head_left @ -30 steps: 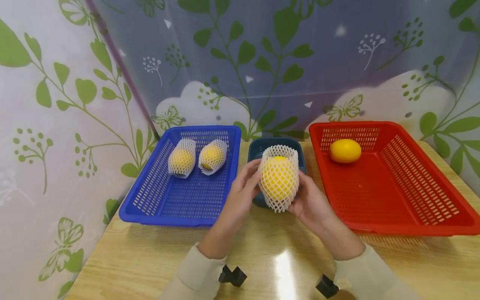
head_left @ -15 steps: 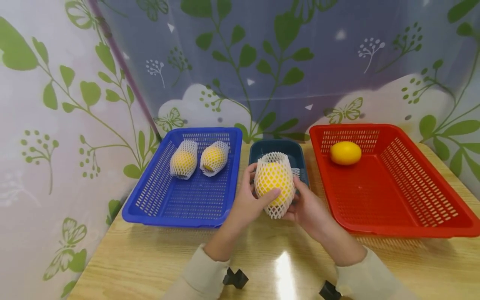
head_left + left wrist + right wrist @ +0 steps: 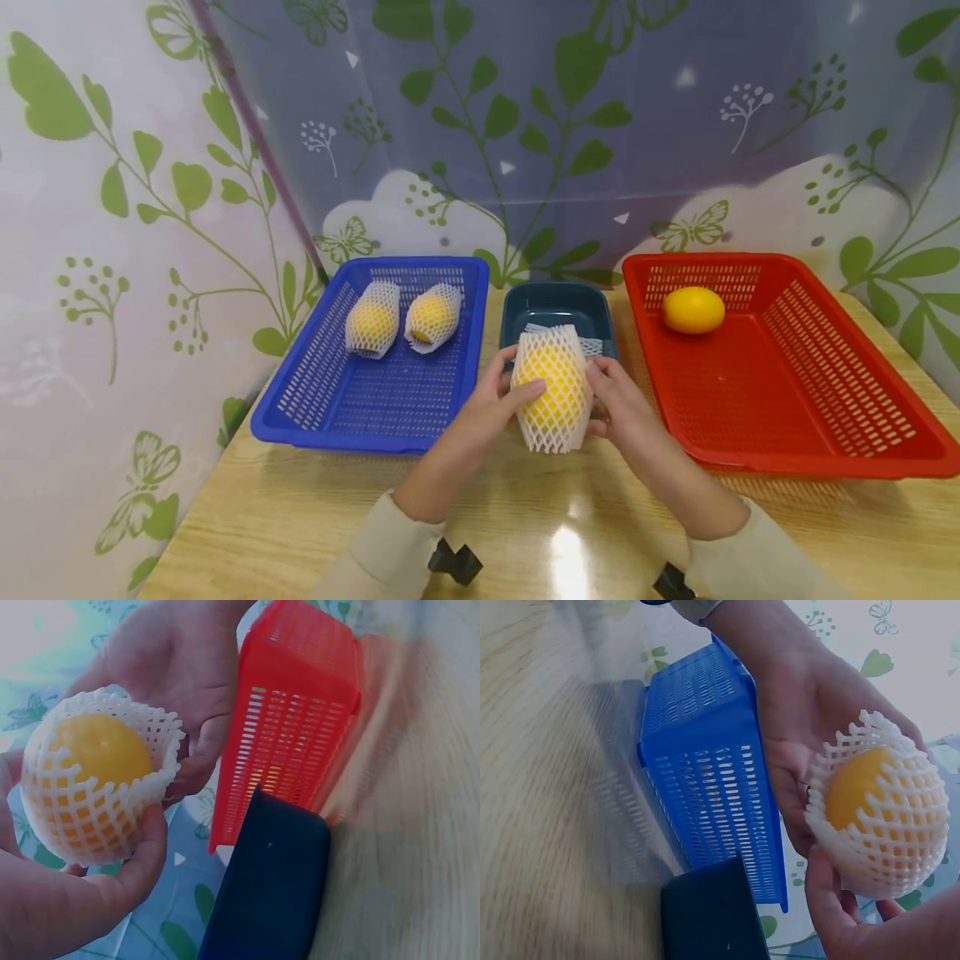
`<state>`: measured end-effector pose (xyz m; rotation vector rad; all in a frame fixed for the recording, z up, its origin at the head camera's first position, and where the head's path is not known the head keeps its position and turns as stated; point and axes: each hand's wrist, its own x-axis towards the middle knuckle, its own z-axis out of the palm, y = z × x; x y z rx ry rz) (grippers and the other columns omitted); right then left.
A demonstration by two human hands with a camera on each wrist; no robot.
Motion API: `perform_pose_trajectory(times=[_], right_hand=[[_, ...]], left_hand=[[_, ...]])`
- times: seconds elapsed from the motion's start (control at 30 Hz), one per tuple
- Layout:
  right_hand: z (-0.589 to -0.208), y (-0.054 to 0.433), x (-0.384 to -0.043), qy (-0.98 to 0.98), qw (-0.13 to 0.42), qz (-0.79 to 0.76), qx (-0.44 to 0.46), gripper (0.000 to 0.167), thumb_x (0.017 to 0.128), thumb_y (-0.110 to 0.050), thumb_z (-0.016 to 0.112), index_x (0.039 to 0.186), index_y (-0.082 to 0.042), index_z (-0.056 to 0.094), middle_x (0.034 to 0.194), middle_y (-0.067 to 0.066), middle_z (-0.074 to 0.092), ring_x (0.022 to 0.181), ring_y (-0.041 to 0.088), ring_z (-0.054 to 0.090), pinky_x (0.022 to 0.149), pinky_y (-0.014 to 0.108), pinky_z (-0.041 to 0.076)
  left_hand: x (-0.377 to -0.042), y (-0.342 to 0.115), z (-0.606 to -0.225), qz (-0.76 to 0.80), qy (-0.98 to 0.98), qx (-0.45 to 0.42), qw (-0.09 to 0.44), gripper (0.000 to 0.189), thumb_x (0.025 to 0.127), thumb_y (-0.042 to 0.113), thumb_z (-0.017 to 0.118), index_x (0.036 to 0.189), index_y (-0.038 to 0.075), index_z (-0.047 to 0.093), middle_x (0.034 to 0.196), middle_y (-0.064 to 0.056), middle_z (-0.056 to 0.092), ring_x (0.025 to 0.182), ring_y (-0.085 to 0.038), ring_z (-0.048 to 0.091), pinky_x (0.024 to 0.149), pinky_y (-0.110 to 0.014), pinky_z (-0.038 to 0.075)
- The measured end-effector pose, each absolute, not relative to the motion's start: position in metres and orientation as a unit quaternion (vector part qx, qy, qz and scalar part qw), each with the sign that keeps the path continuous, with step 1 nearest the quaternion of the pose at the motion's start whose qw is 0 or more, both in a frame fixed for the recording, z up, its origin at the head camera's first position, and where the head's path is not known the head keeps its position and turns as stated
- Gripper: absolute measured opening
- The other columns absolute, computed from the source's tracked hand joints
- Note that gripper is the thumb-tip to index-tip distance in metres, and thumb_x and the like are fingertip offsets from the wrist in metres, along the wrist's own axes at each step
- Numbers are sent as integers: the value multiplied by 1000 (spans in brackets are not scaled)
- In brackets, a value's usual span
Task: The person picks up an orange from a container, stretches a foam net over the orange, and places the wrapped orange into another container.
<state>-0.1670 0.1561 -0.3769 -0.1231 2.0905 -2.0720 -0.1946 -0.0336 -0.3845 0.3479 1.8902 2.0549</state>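
A smooth yellow oval fruit (image 3: 551, 387) in a white foam net sleeve (image 3: 558, 440) is held up before the dark teal bin (image 3: 525, 292). My left hand (image 3: 483, 412) grips it from the left, thumb across the front of the net. On the opposite side, the fingers and thumb of my right hand (image 3: 630, 408) hold the sleeve's edge. Bare yellow skin of the fruit (image 3: 103, 746) shows through the sleeve's open end in the left wrist view. The right wrist view also has the fruit (image 3: 855, 787) bulging from that opening.
The blue basket (image 3: 367, 442) on the left contains two netted yellow fruits (image 3: 372, 325). One bare yellow fruit (image 3: 693, 310) lies in the red basket (image 3: 780, 392) on the right. White foam netting (image 3: 591, 344) lies in the teal bin. A patterned curtain (image 3: 465, 108) hangs behind the wooden table (image 3: 300, 517).
Both hands have brought the netted fruit slightly lower and nearer, turning it so the net's upper opening no longer faces the head camera. More of the teal bin shows behind it.
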Motion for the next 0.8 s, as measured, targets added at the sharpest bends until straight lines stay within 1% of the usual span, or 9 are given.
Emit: perform_pose_trajectory(times=[0.1, 0.2, 0.27, 0.33, 0.4, 0.5, 0.57, 0.63, 0.8], right_hand=[[-379, 158, -167, 708, 103, -698, -40, 57, 104, -40, 40, 145, -3, 23, 130, 19, 41, 98, 18, 55, 83, 26, 53], [-383, 158, -166, 709, 109, -696, -35, 59, 103, -34, 46, 146, -3, 20, 129, 22, 42, 96, 17, 57, 82, 25, 53], [-385, 157, -166, 710, 112, -694, -26, 60, 102, -32, 49, 145, -3, 20, 128, 22, 44, 94, 16, 57, 82, 25, 53], [-387, 157, -166, 707, 114, -697, -14, 59, 101, -30, 51, 144, -4, 21, 125, 21, 46, 92, 15, 58, 80, 25, 54], [-388, 157, -166, 700, 114, -705, -3, 56, 101, -29, 52, 142, -4, 22, 121, 19, 48, 90, 14, 59, 79, 25, 54], [-389, 157, -166, 686, 113, -719, 6, 54, 102, -28, 50, 141, -4, 22, 116, 15, 48, 88, 13, 59, 78, 26, 55], [-389, 157, -166, 678, 112, -727, 9, 53, 102, -28, 50, 140, -4, 22, 114, 13, 47, 87, 12, 59, 77, 27, 55], [-390, 158, -166, 673, 115, -730, 8, 53, 102, -28, 49, 141, -4, 22, 113, 12, 48, 88, 12, 59, 77, 27, 55], [-390, 159, -165, 660, 124, -741, -2, 52, 103, -29, 47, 141, -3, 23, 112, 11, 51, 89, 14, 62, 80, 29, 56]], left_hand=[[-193, -34, -388, 713, 663, 140, 180, 66, 95, 29, 60, 148, 13, 25, 120, -17, 59, 94, -16, 64, 87, -36, 52], [-192, -34, -391, 709, 662, 153, 189, 64, 97, 30, 60, 148, 12, 25, 118, -17, 61, 93, -16, 65, 88, -37, 53], [-191, -33, -391, 707, 662, 152, 195, 61, 98, 28, 58, 147, 11, 26, 119, -18, 60, 94, -16, 65, 89, -38, 53], [-190, -32, -391, 713, 655, 146, 203, 55, 101, 26, 52, 148, 11, 26, 121, -21, 59, 96, -17, 64, 90, -40, 52], [-189, -34, -390, 722, 644, 137, 213, 52, 103, 26, 45, 149, 11, 27, 122, -20, 58, 97, -17, 63, 91, -40, 51], [-189, -38, -391, 739, 619, 131, 229, 51, 103, 25, 42, 151, 13, 27, 124, -20, 57, 100, -19, 62, 92, -43, 50], [-190, -40, -393, 748, 606, 130, 238, 53, 102, 22, 44, 151, 14, 28, 125, -19, 56, 100, -20, 62, 92, -44, 50], [-191, -42, -395, 752, 599, 134, 241, 54, 101, 18, 45, 151, 13, 27, 126, -20, 56, 101, -22, 62, 93, -46, 50], [-191, -41, -396, 752, 601, 132, 238, 55, 101, 18, 48, 151, 13, 26, 122, -17, 57, 99, -20, 63, 95, -48, 49]])
